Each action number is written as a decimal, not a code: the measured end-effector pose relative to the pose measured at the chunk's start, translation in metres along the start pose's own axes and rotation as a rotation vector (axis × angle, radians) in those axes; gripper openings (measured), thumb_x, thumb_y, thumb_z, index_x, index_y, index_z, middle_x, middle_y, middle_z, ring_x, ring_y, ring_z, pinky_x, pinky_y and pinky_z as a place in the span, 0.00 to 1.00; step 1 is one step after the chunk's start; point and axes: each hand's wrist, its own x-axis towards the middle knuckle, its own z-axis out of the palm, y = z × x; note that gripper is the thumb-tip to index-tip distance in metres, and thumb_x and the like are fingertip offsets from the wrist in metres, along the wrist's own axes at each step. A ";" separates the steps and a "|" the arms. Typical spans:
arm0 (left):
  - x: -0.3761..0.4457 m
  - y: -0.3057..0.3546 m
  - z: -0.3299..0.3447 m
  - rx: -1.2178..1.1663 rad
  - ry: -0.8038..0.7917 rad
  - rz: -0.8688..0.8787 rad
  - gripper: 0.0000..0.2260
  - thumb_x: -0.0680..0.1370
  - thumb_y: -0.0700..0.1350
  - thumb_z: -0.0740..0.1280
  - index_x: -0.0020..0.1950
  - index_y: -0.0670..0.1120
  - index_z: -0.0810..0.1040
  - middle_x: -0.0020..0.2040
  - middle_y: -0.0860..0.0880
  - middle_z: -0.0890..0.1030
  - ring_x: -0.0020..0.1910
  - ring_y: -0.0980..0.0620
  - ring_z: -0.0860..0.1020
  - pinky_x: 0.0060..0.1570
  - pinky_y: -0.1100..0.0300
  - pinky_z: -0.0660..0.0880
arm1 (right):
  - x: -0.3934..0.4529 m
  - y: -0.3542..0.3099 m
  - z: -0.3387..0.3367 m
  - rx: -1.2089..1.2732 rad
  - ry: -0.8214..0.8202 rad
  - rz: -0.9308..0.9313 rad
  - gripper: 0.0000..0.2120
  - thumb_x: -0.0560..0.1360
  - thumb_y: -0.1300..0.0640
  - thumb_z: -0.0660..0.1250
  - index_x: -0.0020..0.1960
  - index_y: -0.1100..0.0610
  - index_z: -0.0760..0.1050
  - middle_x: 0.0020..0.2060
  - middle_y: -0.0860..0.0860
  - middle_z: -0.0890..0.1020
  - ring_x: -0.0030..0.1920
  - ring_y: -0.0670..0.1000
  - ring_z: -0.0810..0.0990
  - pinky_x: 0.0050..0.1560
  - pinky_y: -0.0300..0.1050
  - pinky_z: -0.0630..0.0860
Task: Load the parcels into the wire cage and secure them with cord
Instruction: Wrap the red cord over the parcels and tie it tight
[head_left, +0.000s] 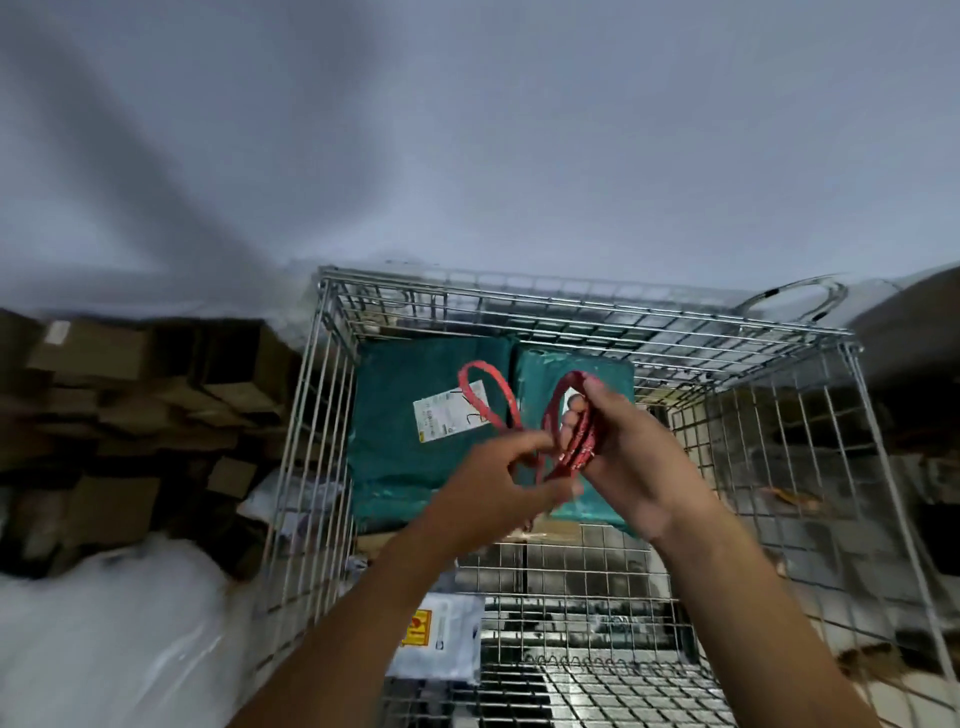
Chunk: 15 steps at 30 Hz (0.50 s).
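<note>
Two bare forearms rise from the bottom edge of the frame toward its centre, above the open top of a silver wire-mesh cage (769, 358). Low in the frame, a white plastic mailer with a red and yellow sticker (441, 639) shows between the forearms, behind the cage's near mesh; whether it is inside or outside the cage cannot be told.

The left hand (498, 488) sits just left of centre, its fingers (524, 447) curled and pinching a strand of red braided cord (571, 441). The right hand (628, 447) is just beside it, touching distance away, its fingers wrapped around several bunched coils of the same cord, the thumb pressing them from above. From between the two hands one loop of cord stands up and to the left, and a second loop arches over the right hand's fingertips. The cord is held in the air over the cage, not touching the mesh.

Beneath the hands, inside the cage, two teal plastic-wrapped parcels (395, 457) lie flat side by side against the far left corner; the left one carries a white shipping label (452, 415).

To the left of the frame, outside the cage, brown cardboard boxes (104, 395) are heaped, blurred. In the lower left lies a white plastic sheet (104, 634). A pale grey wall (467, 130) fills the upper half.
</note>
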 end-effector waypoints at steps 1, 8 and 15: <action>-0.002 -0.002 0.007 -0.051 -0.050 0.000 0.10 0.75 0.54 0.76 0.53 0.54 0.82 0.42 0.52 0.83 0.40 0.55 0.82 0.43 0.56 0.82 | 0.004 -0.002 0.004 0.075 -0.005 0.012 0.06 0.81 0.57 0.66 0.53 0.60 0.78 0.37 0.52 0.80 0.36 0.47 0.80 0.41 0.40 0.82; 0.003 -0.015 0.016 0.001 0.166 -0.034 0.07 0.81 0.57 0.65 0.55 0.60 0.81 0.48 0.56 0.84 0.44 0.64 0.80 0.44 0.69 0.74 | 0.041 -0.026 -0.007 0.015 0.050 -0.057 0.08 0.83 0.59 0.63 0.56 0.59 0.79 0.42 0.52 0.84 0.40 0.48 0.84 0.42 0.40 0.83; 0.018 -0.009 -0.013 0.109 0.591 -0.080 0.13 0.85 0.53 0.60 0.64 0.70 0.75 0.58 0.70 0.79 0.58 0.71 0.77 0.51 0.76 0.73 | 0.051 -0.028 -0.062 -0.420 0.120 0.092 0.11 0.83 0.57 0.62 0.58 0.62 0.79 0.39 0.59 0.84 0.34 0.55 0.83 0.35 0.45 0.78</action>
